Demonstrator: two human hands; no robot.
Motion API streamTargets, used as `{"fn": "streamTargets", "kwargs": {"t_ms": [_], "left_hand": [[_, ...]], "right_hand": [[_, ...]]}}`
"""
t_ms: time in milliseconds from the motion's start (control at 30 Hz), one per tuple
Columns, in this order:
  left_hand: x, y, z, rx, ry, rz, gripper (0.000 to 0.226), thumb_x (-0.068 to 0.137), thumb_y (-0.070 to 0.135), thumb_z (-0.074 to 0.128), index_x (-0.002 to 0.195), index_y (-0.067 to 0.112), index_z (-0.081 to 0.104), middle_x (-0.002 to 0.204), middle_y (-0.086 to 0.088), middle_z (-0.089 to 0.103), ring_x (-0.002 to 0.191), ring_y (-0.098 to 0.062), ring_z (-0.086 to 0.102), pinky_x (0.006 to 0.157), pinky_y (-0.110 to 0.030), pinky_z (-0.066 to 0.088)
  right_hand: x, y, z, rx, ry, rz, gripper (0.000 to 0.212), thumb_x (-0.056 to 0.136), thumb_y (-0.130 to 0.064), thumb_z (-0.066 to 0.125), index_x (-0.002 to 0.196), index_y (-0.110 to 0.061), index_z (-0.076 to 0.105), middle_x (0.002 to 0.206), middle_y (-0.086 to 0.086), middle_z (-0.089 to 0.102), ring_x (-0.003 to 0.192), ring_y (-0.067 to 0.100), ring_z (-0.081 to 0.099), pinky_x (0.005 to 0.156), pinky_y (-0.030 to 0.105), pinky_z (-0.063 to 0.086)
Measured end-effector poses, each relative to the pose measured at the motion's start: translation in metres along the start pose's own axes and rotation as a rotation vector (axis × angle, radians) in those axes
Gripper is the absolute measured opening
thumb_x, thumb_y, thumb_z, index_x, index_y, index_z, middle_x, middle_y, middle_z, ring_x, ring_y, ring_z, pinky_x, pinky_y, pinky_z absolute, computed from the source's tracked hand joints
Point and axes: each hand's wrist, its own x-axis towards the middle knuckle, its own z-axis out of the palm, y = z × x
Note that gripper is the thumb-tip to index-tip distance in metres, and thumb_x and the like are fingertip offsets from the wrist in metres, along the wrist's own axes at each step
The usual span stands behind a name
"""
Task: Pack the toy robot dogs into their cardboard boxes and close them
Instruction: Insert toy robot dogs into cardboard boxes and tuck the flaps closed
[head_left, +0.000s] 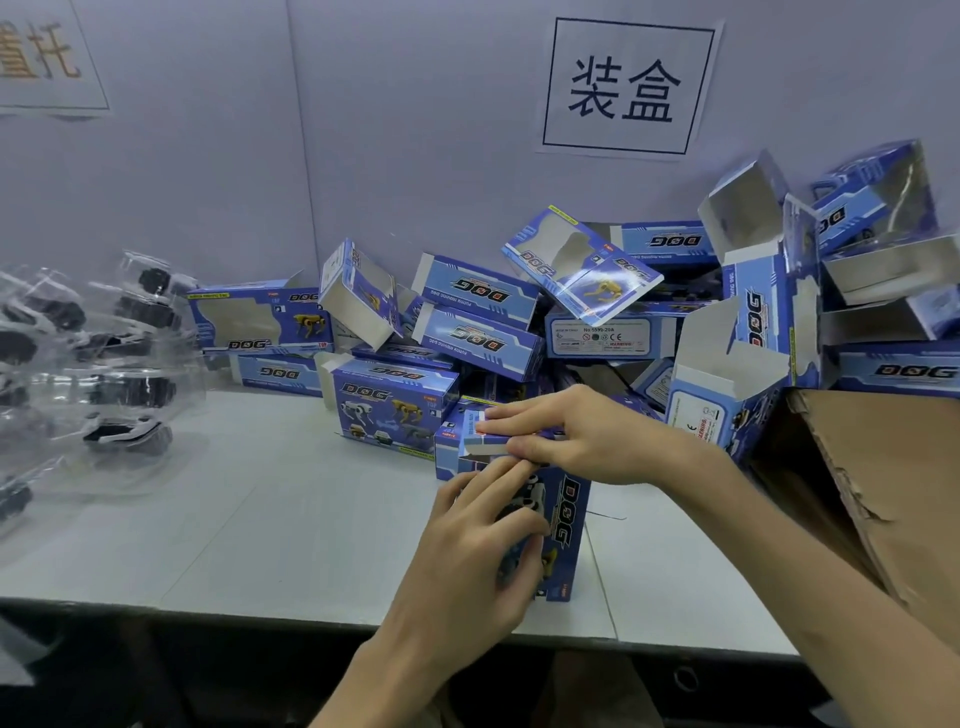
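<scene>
In the lower centre of the frame, the blue box stands upright on the table. The left hand grips its side with curled fingers. The right hand pinches the top flap.

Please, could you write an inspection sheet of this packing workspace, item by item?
Surface: pale grey table, flat.
Job's things: blue cardboard box stood on end; white toy robot dog shows in its window; top flap not yet closed.
Clutter: heap of blue cardboard boxes along the wall, several open; clear plastic trays with dark toy dogs at left.
Fingers: left hand grips the box body; right hand pinches its top flap.
Cables: nothing seen.
Surroundings: brown corrugated carton at right; white paper sign on the wall.
</scene>
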Motion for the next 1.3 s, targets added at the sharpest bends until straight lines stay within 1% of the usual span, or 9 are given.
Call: {"fn": "streamTargets", "kwargs": {"t_ms": [167, 300, 700, 800, 933, 1033, 1100, 1167, 1300], "left_hand": [[0.003, -0.005, -0.007, -0.001, -0.042, 0.038, 0.015, 0.09, 0.03, 0.058, 0.098, 0.027, 0.071, 0.147, 0.008, 0.05, 0.144, -0.005, 0.031, 0.11, -0.028, 0.031], [-0.002, -0.003, -0.005, -0.061, -0.011, 0.053, 0.013, 0.09, 0.028, 0.06, 0.096, 0.025, 0.071, 0.144, 0.004, 0.053, 0.144, -0.009, 0.032, 0.111, -0.026, 0.036], [-0.001, -0.003, -0.005, 0.018, 0.037, 0.017, 0.014, 0.088, 0.032, 0.059, 0.094, 0.027, 0.071, 0.136, 0.007, 0.06, 0.138, -0.01, 0.042, 0.105, -0.029, 0.036], [-0.003, -0.004, -0.003, 0.027, 0.012, 0.033, 0.011, 0.087, 0.032, 0.06, 0.093, 0.029, 0.069, 0.138, 0.005, 0.058, 0.141, -0.011, 0.039, 0.107, -0.029, 0.034], [-0.003, -0.005, -0.003, 0.077, -0.008, 0.037, 0.011, 0.088, 0.034, 0.06, 0.093, 0.03, 0.069, 0.141, 0.005, 0.056, 0.144, -0.012, 0.034, 0.109, -0.028, 0.029], [0.0, -0.003, -0.002, 0.076, -0.007, 0.024, 0.012, 0.089, 0.034, 0.059, 0.093, 0.03, 0.07, 0.14, 0.006, 0.056, 0.143, -0.013, 0.035, 0.11, -0.029, 0.03], [0.001, -0.003, -0.002, 0.052, -0.002, 0.003, 0.015, 0.089, 0.035, 0.057, 0.093, 0.029, 0.071, 0.14, 0.007, 0.056, 0.14, -0.011, 0.038, 0.107, -0.028, 0.034], [0.003, -0.003, -0.005, 0.035, -0.001, -0.012, 0.017, 0.089, 0.035, 0.056, 0.093, 0.028, 0.071, 0.141, 0.011, 0.055, 0.137, -0.009, 0.041, 0.104, -0.027, 0.037], [0.007, -0.001, -0.006, 0.042, -0.004, 0.006, 0.017, 0.088, 0.036, 0.056, 0.093, 0.029, 0.071, 0.141, 0.012, 0.054, 0.134, -0.01, 0.043, 0.101, -0.027, 0.04]], "right_hand": [[0.001, -0.001, -0.006, 0.077, 0.016, -0.023, 0.03, 0.097, -0.025, 0.063, 0.124, -0.038, 0.068, 0.134, -0.02, 0.061, 0.127, -0.014, 0.045, 0.101, 0.012, 0.039], [0.004, -0.003, -0.001, -0.016, 0.058, -0.035, 0.027, 0.095, -0.026, 0.066, 0.118, -0.037, 0.072, 0.133, -0.015, 0.063, 0.126, -0.007, 0.05, 0.104, 0.024, 0.045], [0.008, -0.005, 0.004, -0.079, 0.177, -0.08, 0.022, 0.091, -0.022, 0.068, 0.109, -0.03, 0.077, 0.116, -0.013, 0.072, 0.109, -0.007, 0.061, 0.094, 0.028, 0.054], [0.009, -0.009, 0.002, -0.109, 0.122, -0.042, 0.023, 0.093, -0.025, 0.066, 0.112, -0.035, 0.075, 0.123, -0.013, 0.068, 0.116, -0.005, 0.057, 0.1, 0.028, 0.051], [0.001, -0.014, -0.002, -0.134, -0.003, 0.031, 0.03, 0.102, -0.032, 0.051, 0.126, -0.042, 0.066, 0.141, -0.02, 0.053, 0.127, -0.007, 0.041, 0.105, 0.023, 0.034], [-0.006, -0.014, 0.005, -0.364, 0.035, 0.023, 0.039, 0.103, -0.03, 0.039, 0.133, -0.046, 0.058, 0.125, -0.018, 0.047, 0.112, 0.0, 0.035, 0.093, 0.023, 0.025], [-0.012, -0.012, 0.008, -0.271, 0.06, 0.017, 0.041, 0.103, -0.019, 0.041, 0.133, -0.039, 0.061, 0.115, -0.015, 0.047, 0.105, -0.002, 0.037, 0.091, 0.019, 0.03], [-0.021, -0.005, 0.001, -0.027, 0.121, 0.02, 0.04, 0.1, -0.006, 0.05, 0.126, -0.03, 0.068, 0.115, -0.016, 0.059, 0.11, -0.004, 0.051, 0.093, 0.017, 0.042], [-0.04, 0.016, -0.006, 0.079, 0.305, 0.006, 0.017, 0.092, -0.018, 0.069, 0.106, -0.028, 0.074, 0.108, -0.018, 0.072, 0.111, -0.001, 0.062, 0.095, 0.022, 0.051]]}}
